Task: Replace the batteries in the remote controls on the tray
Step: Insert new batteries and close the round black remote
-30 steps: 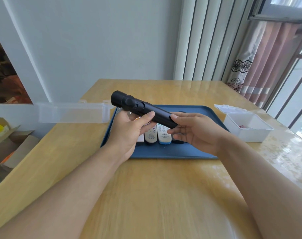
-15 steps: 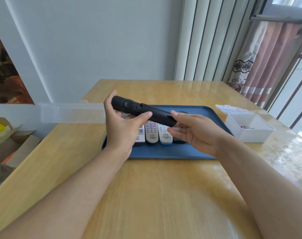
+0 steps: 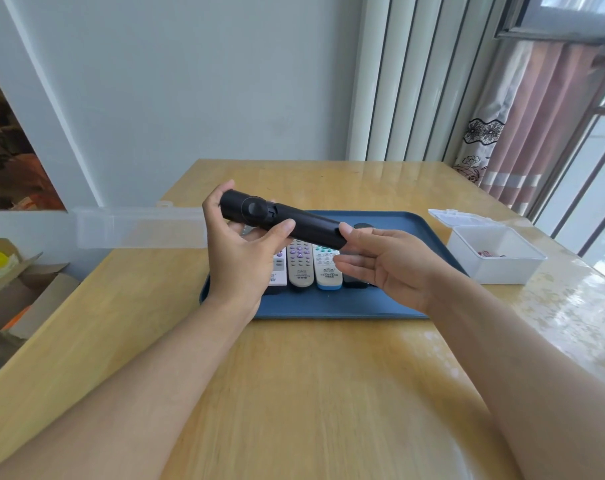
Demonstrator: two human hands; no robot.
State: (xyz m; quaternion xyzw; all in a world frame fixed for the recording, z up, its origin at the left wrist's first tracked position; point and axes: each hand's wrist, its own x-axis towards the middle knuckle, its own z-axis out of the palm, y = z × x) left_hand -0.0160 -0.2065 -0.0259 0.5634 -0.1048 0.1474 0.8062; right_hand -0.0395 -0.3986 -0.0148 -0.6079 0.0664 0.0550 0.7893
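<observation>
black remote, left hand gripping, right hand thumb touching

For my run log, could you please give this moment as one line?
left hand: holds long black plastic remote | right hand: thumb touches its end
</observation>
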